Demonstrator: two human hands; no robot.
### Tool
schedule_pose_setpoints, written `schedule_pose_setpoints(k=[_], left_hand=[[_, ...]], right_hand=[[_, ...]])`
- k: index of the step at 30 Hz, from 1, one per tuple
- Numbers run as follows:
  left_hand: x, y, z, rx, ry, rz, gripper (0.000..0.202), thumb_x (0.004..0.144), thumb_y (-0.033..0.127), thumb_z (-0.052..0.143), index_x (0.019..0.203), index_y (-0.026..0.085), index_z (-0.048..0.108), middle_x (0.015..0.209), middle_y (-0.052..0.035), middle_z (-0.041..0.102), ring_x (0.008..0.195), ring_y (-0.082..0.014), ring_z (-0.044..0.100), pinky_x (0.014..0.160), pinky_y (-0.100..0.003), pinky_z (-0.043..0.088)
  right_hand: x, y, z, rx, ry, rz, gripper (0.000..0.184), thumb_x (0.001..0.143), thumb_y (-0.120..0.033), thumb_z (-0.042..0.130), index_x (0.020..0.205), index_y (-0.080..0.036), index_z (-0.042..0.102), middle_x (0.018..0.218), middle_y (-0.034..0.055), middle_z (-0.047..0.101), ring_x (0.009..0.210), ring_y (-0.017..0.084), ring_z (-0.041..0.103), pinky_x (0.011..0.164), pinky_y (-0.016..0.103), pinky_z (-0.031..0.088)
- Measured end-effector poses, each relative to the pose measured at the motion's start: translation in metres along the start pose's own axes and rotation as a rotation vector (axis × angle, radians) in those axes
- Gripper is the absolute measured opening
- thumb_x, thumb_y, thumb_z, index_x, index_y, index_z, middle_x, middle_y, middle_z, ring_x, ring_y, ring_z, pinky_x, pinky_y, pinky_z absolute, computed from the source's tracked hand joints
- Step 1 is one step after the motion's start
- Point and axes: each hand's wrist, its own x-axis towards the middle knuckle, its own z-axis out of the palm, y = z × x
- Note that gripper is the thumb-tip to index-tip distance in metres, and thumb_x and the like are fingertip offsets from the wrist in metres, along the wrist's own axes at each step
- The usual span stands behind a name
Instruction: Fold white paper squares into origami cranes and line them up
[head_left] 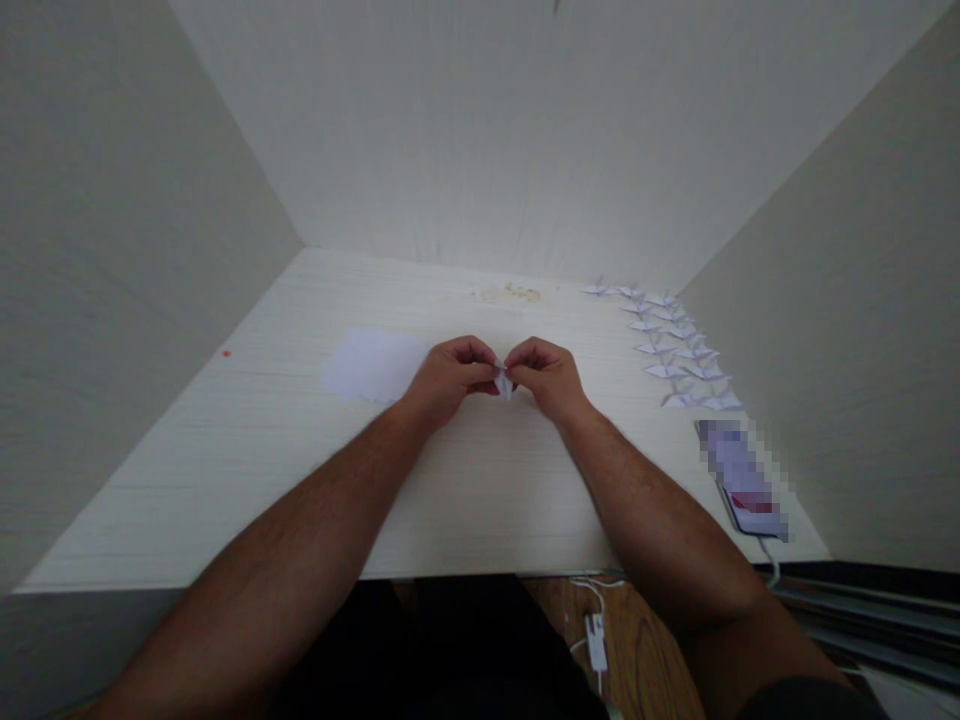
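Between my two hands, above the middle of the white table [285,480], is a small folded piece of white paper [503,384]. My left hand [456,378] pinches its left side between thumb and fingers. My right hand [547,375] pinches the right side in the same way. The paper narrows toward its lower end, and the fingertips hide part of it. Left of my left hand lies a white sheet of paper [371,362], partly covered by that hand. Several folded white paper cranes [664,340] stand in rows at the table's right side.
A phone [739,480], blurred out, lies near the right edge with a cable attached. Walls [480,130] enclose the table at the back and sides. A small red dot [226,353] is at the left edge. Below, a white power strip [595,642] and cables rest on the wooden floor.
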Motion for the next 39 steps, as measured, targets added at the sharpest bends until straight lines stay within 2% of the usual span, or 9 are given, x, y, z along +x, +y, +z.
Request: schedule_pose_setpoints(k=[10, 16, 23, 29, 34, 39], left_hand=[[-0.001, 0.002, -0.001, -0.020, -0.018, -0.023, 0.014, 0.057, 0.013, 0.074, 0.066, 0.013, 0.063, 0.063, -0.0035, 0.068, 0.062, -0.0202, 0.069, 0.062, -0.034, 0.056], [0.000, 0.004, -0.002, 0.014, 0.030, -0.053, 0.015, 0.060, 0.021, 0.077, 0.065, 0.013, 0.065, 0.063, -0.0021, 0.065, 0.058, -0.0138, 0.062, 0.059, -0.030, 0.054], [0.002, 0.001, -0.005, 0.089, 0.039, -0.071, 0.028, 0.051, 0.017, 0.084, 0.069, 0.014, 0.063, 0.063, 0.0013, 0.062, 0.056, -0.0097, 0.058, 0.058, -0.025, 0.050], [0.001, 0.002, -0.005, 0.068, 0.042, -0.089, 0.035, 0.049, 0.019, 0.086, 0.073, 0.015, 0.061, 0.064, 0.0001, 0.064, 0.060, -0.0123, 0.061, 0.060, -0.028, 0.052], [0.001, -0.001, -0.005, 0.089, 0.021, -0.047, 0.035, 0.051, 0.021, 0.087, 0.073, 0.015, 0.060, 0.064, 0.0018, 0.062, 0.059, -0.0109, 0.060, 0.060, -0.027, 0.052], [0.004, -0.003, -0.006, 0.082, 0.090, 0.031, 0.030, 0.054, 0.020, 0.084, 0.071, 0.015, 0.061, 0.066, 0.0023, 0.061, 0.060, -0.0102, 0.059, 0.061, -0.027, 0.053]], right_hand=[[-0.002, 0.001, -0.001, -0.108, -0.014, -0.022, 0.003, 0.066, -0.021, 0.064, 0.068, -0.020, 0.065, 0.057, -0.0031, 0.063, 0.054, 0.011, 0.058, 0.054, 0.025, 0.048], [-0.003, 0.008, -0.004, -0.261, -0.001, -0.103, 0.006, 0.070, -0.022, 0.064, 0.072, -0.020, 0.069, 0.062, -0.0020, 0.065, 0.057, 0.011, 0.058, 0.058, 0.026, 0.047], [-0.004, 0.010, -0.005, -0.367, -0.001, -0.181, 0.008, 0.072, -0.021, 0.063, 0.074, -0.020, 0.071, 0.063, -0.0008, 0.067, 0.057, 0.011, 0.057, 0.057, 0.025, 0.045], [-0.004, 0.008, -0.002, -0.305, 0.010, -0.111, 0.007, 0.072, -0.026, 0.066, 0.071, -0.019, 0.069, 0.062, -0.0008, 0.065, 0.056, 0.011, 0.057, 0.057, 0.026, 0.046], [-0.003, 0.005, 0.000, -0.281, 0.038, -0.031, 0.013, 0.070, -0.030, 0.070, 0.069, -0.018, 0.065, 0.060, -0.0012, 0.064, 0.053, 0.010, 0.054, 0.052, 0.024, 0.042], [-0.002, 0.003, 0.002, -0.237, 0.082, -0.007, 0.011, 0.070, -0.026, 0.070, 0.073, -0.019, 0.062, 0.061, -0.0019, 0.064, 0.052, 0.010, 0.055, 0.051, 0.023, 0.042]])
